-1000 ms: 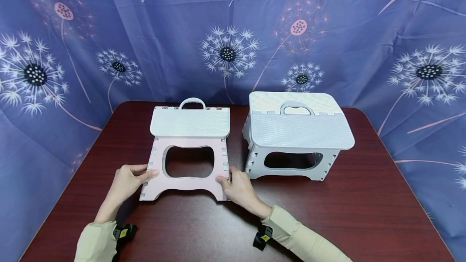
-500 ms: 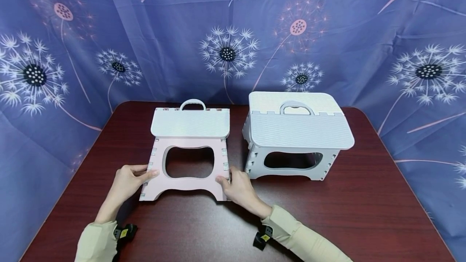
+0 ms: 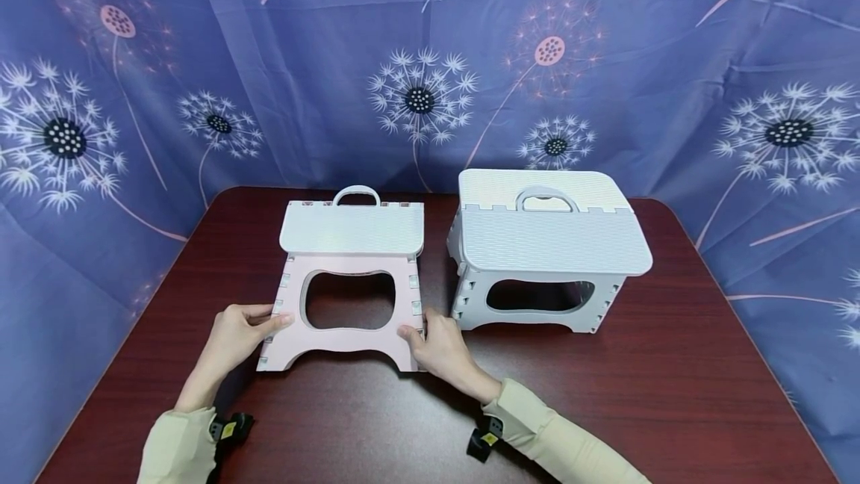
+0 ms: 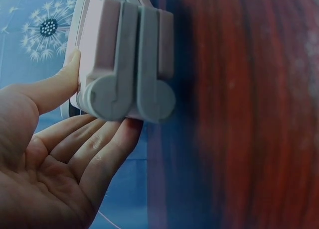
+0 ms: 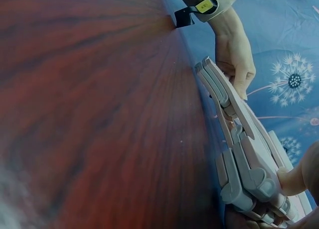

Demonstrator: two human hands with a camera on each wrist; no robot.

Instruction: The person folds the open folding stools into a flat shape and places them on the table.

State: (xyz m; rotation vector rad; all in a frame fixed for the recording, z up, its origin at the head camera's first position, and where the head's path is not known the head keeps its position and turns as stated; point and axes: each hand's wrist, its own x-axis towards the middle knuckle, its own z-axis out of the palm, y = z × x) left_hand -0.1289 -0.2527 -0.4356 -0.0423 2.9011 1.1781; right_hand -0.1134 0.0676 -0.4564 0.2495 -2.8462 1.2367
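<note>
One white stool (image 3: 558,237) unfolded and standing on the worktop (image 3: 685,379), with pink stool (image 3: 352,339) to its left folded flat, not opened out, pinched at both side edges by left hand (image 3: 237,338) and right hand (image 3: 443,349).

The pink stool (image 3: 349,264) looks like plastic, smooth on its side, while its white top plate (image 3: 351,230) carries fine ribs. The grey-white stool (image 3: 554,241) appears plastic as well, ribbed on top. The table (image 3: 638,394) shows a wood grain with soft gloss. The backdrop (image 3: 302,58) is wrinkled cloth; the sleeves (image 3: 178,447) are matt cloth.
</note>
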